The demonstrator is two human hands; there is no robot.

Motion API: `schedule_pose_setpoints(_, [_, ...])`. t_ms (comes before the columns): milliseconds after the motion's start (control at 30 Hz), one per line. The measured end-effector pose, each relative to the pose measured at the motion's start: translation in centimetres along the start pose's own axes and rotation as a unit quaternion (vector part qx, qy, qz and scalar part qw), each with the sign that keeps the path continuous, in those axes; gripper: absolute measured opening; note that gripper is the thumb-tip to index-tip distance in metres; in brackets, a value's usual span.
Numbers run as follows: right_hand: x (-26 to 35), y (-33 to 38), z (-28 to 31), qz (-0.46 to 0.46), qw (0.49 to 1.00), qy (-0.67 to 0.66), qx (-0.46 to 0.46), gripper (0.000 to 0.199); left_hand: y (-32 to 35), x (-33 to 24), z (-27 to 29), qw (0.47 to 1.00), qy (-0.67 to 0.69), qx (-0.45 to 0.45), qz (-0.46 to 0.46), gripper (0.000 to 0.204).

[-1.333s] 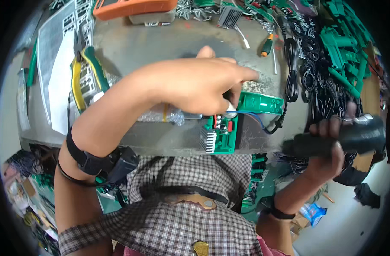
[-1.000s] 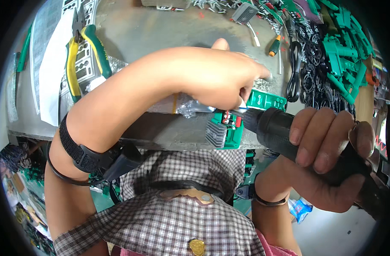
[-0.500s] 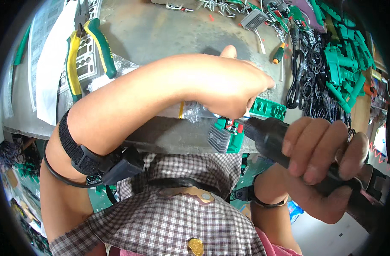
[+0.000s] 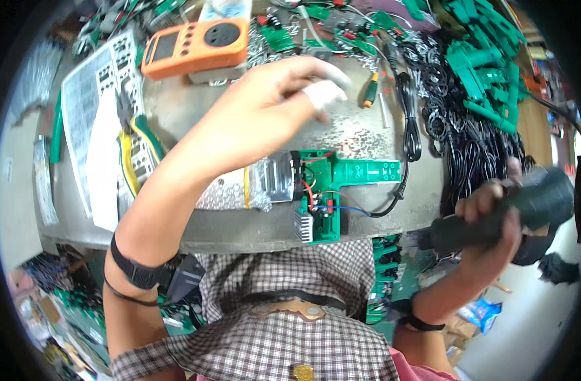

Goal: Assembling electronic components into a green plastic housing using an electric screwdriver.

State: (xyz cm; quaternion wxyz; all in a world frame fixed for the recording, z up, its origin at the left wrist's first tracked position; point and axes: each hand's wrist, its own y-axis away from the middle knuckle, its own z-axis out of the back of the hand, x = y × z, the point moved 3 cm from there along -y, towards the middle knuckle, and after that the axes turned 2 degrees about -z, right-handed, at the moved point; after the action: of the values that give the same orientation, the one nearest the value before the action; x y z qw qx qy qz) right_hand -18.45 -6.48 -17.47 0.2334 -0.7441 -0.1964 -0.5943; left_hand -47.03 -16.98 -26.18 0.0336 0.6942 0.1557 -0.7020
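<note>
With the left hand (image 4: 271,108) raised open above the green housing (image 4: 331,190), the right hand's (image 4: 493,216) grip on the black electric screwdriver (image 4: 500,219) should stay firm and steady.

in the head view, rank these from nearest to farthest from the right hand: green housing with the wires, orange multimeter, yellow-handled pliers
From the right hand, gripping the dark power tool off the bench's right edge:
1. green housing, at the bench's near edge, centre
2. orange multimeter, far side, left of centre
3. yellow-handled pliers, left side; nearly level with the multimeter
</note>
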Motion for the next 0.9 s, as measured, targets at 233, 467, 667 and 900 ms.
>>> schedule_pose_setpoints(233, [-5.4,1.3,8.4,-0.123,0.818,0.555,-0.086,0.062,0.7,0.3,-4.1,0.929,-0.344,0.128,-0.049,0.024])
schedule_pose_setpoints(467, [-3.5,0.6,0.3,0.101,0.821,0.550,0.113,0.052,1.3,2.4,-3.9,0.985,0.020,0.015,0.173,0.027])
schedule_pose_setpoints(667, [-7.1,1.6,-4.5,0.138,0.812,0.510,0.247,0.035,0.1,-0.8,0.2,0.999,-0.010,0.007,0.053,0.046])
schedule_pose_setpoints(900, [-7.0,0.4,-4.0,0.040,0.936,0.316,0.146,0.010,1.3,-1.7,-2.5,0.929,-0.351,0.120,0.000,0.025])
